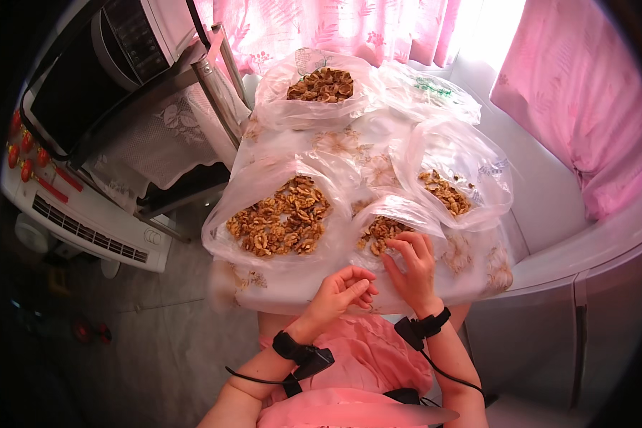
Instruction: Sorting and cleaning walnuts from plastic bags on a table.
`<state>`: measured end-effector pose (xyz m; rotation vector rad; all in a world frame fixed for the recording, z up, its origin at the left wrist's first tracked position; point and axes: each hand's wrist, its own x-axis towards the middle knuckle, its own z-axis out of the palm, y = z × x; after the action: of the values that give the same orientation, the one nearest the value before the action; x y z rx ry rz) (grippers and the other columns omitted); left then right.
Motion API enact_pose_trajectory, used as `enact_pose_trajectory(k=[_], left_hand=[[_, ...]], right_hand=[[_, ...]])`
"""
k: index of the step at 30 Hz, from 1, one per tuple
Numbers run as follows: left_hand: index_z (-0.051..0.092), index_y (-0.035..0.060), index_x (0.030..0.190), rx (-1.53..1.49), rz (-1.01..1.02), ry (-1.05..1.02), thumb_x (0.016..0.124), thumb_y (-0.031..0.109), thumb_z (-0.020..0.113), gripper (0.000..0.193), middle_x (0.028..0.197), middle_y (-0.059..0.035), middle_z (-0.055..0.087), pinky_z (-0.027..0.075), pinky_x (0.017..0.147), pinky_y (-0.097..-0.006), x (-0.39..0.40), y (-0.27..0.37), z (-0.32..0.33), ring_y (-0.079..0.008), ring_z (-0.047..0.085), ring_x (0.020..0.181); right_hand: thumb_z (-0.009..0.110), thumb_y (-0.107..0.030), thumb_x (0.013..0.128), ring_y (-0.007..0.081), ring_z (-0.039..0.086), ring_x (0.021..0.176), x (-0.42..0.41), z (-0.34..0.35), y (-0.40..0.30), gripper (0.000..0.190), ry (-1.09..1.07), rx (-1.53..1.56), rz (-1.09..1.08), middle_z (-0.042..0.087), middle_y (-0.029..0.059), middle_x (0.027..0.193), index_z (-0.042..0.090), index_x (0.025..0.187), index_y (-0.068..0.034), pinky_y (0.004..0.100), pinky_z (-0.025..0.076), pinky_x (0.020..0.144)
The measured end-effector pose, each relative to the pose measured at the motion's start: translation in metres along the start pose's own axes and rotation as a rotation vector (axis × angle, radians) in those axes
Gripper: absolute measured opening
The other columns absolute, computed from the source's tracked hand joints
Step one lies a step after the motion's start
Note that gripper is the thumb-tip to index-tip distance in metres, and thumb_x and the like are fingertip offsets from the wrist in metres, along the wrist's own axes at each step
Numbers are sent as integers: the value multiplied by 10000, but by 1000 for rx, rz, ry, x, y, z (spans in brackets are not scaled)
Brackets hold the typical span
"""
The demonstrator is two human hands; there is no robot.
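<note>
My right hand (413, 265) is at the near edge of a small clear plastic bag (406, 206) holding walnut kernels (383, 229). Its thumb and index finger are apart beside the nearest kernels, and nothing shows between them. To its left, my left hand (348, 289) hovers over the table's front edge with loosely curled fingers; whether they hold something small is hidden. A larger open plastic bag (219, 214) of walnut kernels (283, 219) spreads out at the left. Another plastic bag (460, 142) on the right holds smaller walnut pieces (445, 192).
Toward the back of the table (294, 286), a plastic bag (273, 85) contains empty walnut shells (323, 85). Beside it lies a crumpled plastic bag (433, 91). A metal rack (214, 96) carrying an oven-like appliance (107, 59) stands left. Pink curtains (572, 107) hang behind and right.
</note>
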<state>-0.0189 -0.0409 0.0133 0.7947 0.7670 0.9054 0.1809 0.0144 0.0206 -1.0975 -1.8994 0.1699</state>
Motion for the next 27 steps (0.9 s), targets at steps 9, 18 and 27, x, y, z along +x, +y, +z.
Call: enact_pose_trajectory(k=[9, 18, 27], left_hand=[[618, 16, 1243, -11, -17, 13, 1079, 158, 591, 219, 1053, -68, 696, 570, 843, -277, 2, -3, 0, -122, 674, 904], [619, 13, 1232, 11, -26, 20, 1076, 144, 589, 206, 1053, -66, 694, 561, 856, -277, 0, 0, 3, -121, 670, 908], [625, 21, 1219, 13, -5, 18, 1075, 173, 605, 211, 1028, -55, 699, 565, 817, -265, 0, -3, 3, -109, 671, 888]], right_hand=[[812, -102, 765, 304, 567, 1072, 2, 4, -4, 351, -94, -100, 29, 624, 71, 1124, 730, 1106, -95, 434, 455, 941], [780, -77, 796, 303, 574, 1068, 1, 6, -2, 229, -91, -106, 7, 631, 70, 1082, 726, 1019, -72, 435, 449, 938], [769, -78, 827, 305, 578, 1063, 1, 3, -2, 130, -61, -78, -17, 639, 66, 1076, 667, 907, -67, 423, 446, 934]])
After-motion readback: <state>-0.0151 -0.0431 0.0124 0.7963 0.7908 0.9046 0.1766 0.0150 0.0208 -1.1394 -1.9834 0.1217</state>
